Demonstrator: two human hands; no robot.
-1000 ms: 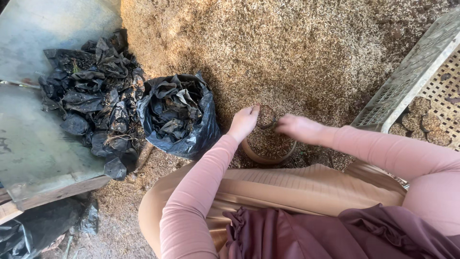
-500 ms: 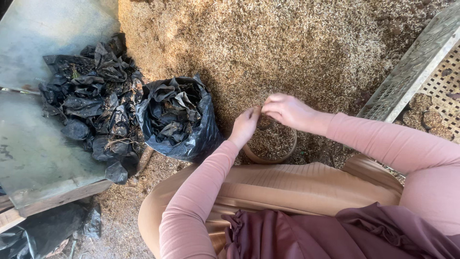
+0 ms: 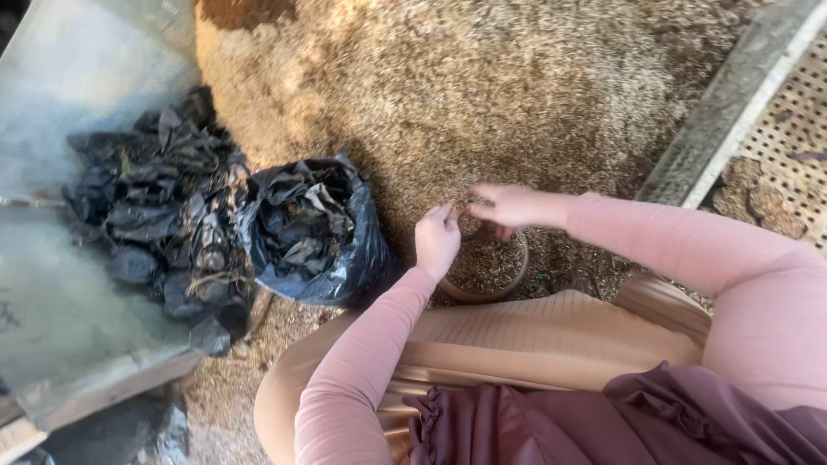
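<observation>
Brown, dry husk stuff fills the small round pot [image 3: 487, 267] that sits on the ground right in front of our knees. We see our left hand [image 3: 437, 241] at the pot's 9 o'clock edge, touching the rim, with its fingers curled loosely together. Our right hand [image 3: 510, 207] hovers over the pot's 12 o'clock side, and its fingers look pinched together on a little bit of the husk stuff, but it is too blurry for us to be sure. The two hands are very near each other, fingertips almost meeting above the pot.

Behind the pot, toward 12 o'clock, lies the big heap of tan husks and chaff [image 3: 482, 86]. At 9 o'clock from the pot, just beside our left hand, stands the open black plastic bag [image 3: 314, 237] stuffed with crumpled black plastic pieces. Farther out at 9 o'clock, a pile of more black plastic pieces [image 3: 155, 215] rests on the flat grey metal sheet [image 3: 60, 319]. At 2 o'clock we see the grey wooden plank [image 3: 732, 103] lying slanted, and past it the pale tray with many small holes [image 3: 788, 129].
</observation>
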